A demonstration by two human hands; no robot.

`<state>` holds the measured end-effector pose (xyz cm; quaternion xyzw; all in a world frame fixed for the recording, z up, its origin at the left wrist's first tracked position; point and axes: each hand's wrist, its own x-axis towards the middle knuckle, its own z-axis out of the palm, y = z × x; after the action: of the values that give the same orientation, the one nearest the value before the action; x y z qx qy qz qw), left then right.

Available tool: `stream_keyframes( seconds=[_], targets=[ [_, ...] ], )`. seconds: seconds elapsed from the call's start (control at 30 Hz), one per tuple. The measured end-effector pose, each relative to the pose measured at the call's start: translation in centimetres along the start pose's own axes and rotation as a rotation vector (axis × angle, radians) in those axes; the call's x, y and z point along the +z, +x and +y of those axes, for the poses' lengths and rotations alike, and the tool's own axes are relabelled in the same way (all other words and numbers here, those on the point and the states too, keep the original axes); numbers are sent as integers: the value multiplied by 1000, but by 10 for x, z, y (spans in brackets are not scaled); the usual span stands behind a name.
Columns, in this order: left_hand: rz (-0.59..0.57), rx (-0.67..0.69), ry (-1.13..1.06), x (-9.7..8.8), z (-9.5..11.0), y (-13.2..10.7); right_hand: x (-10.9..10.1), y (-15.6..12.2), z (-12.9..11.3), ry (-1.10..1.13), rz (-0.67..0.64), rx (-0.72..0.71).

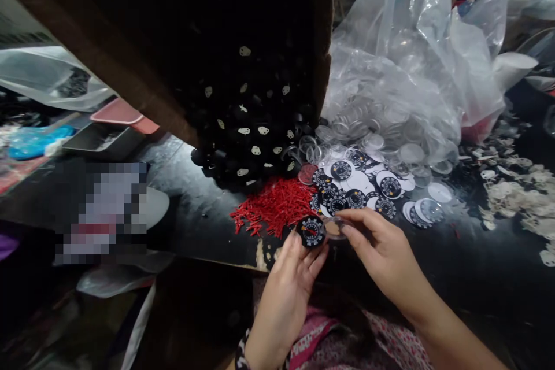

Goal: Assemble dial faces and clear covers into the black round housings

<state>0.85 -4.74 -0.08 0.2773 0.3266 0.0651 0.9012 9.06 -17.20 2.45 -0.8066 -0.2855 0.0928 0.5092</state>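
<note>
My left hand (291,277) grips a round black gauge (312,232) with a printed dial and a red pointer, face up, close to the table's front edge. Right beside it, my right hand (381,248) pinches a clear round lens cover (335,229) by its rim. The cover's edge is close to the gauge; whether they touch I cannot tell. Just beyond my hands lies a heap of red pointers (277,205). Printed dial discs (356,199), some showing their white backs, are piled to the right of it.
A large box tipped on its side (323,78) spills black housings (243,156) onto the table. Clear covers (368,121) pour from a plastic bag (407,63) at the back right. Pale flat parts (515,191) lie far right. A grey tray (104,141) stands left.
</note>
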Motion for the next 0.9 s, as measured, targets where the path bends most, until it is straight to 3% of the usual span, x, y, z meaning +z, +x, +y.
stream_keyframes(
  seconds=[0.17, 0.27, 0.37, 0.47, 0.6, 0.67, 0.77, 0.83, 0.9],
  targets=[
    [-50, 93, 182, -6, -5, 1, 6, 2, -9, -61, -66, -80],
    [-122, 120, 331, -11, -7, 1, 7, 5, -9, -94, -94, -55],
    [-171, 164, 498, -14, -6, -2, 9, 8, -8, -162, -46, -33],
    [-196, 215, 633, -9, -4, -6, 17, 11, -8, -295, 35, -118],
    [-129, 248, 664, -5, 4, -12, 28, 14, -12, -291, 49, -181],
    [-70, 214, 696, -21, 10, -19, 29, 15, -15, -238, -72, -157],
    [71, 172, 813, -76, 22, -36, 22, 13, -13, -132, -274, -93],
    [291, 271, 901, -119, 36, -49, 18, 11, -8, -98, -284, -26],
    [469, 431, 1062, -145, 53, -56, 18, 10, -5, -95, -257, 17]
  ],
)
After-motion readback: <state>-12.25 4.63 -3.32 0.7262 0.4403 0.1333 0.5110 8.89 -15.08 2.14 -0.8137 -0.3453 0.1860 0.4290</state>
